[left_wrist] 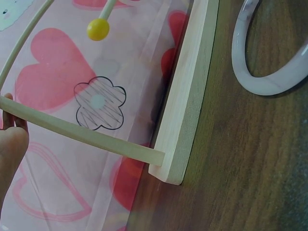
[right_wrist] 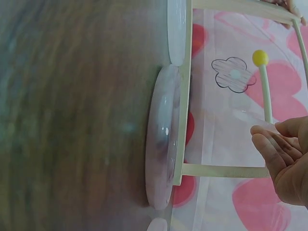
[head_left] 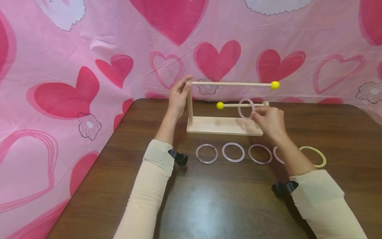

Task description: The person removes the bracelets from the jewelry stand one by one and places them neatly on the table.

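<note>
A wooden stand (head_left: 223, 126) has two posts, each bearing a level rod tipped with a yellow ball. My left hand (head_left: 178, 98) grips the top of its tall left post (left_wrist: 82, 132), where the long upper rod (head_left: 232, 84) joins. Between thumb and fingers, my right hand (head_left: 271, 122) pinches a pale lilac ring (head_left: 239, 113) at its right side. The short lower rod (head_left: 231, 105) appears to run through this ring, near the right post. In the right wrist view, the right hand (right_wrist: 286, 156) partly hides that post and rod.
In front of the stand lie several lilac rings, among them a left one (head_left: 197, 156) and a middle one (head_left: 223, 154). The right forearm partly covers another, beside a yellow ring (head_left: 323, 161). A heart-patterned pink cloth (head_left: 143, 89) hangs behind the brown table (head_left: 226, 205).
</note>
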A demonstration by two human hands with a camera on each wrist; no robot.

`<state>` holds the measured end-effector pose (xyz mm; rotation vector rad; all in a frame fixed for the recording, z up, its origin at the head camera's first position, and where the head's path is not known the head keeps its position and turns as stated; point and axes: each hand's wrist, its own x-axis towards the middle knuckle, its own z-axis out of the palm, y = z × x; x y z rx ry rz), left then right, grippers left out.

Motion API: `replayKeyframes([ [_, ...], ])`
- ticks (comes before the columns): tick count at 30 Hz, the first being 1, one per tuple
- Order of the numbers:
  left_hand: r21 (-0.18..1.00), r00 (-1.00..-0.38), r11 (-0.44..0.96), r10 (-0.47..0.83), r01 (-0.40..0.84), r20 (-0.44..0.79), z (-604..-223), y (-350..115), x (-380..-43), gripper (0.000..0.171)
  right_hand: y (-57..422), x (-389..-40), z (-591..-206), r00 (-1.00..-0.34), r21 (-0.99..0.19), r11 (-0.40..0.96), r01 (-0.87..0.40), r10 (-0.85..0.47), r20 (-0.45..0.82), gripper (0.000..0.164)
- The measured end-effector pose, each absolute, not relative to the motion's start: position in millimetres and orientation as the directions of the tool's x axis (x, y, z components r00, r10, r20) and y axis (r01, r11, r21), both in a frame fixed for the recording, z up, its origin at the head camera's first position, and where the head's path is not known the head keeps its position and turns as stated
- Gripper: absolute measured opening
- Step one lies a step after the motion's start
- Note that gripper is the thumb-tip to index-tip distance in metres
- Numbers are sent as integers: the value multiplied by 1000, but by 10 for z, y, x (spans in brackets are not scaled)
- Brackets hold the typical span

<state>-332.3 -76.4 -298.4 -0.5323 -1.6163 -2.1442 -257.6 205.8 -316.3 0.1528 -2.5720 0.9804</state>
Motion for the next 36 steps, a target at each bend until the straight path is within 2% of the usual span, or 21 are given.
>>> replayKeyframes([
  [18, 816, -849, -239, -89, 526, 521, -2989, -767, -3322, 27, 1974, -2598, -3190, -901, -566, 781, -262, 11, 433, 17],
  [36, 814, -852, -262, -87, 519, 516, -2989, -765, -3313, 27, 1885, -2612, -3199, -888, -564, 769, -301, -10, 460, 19],
])
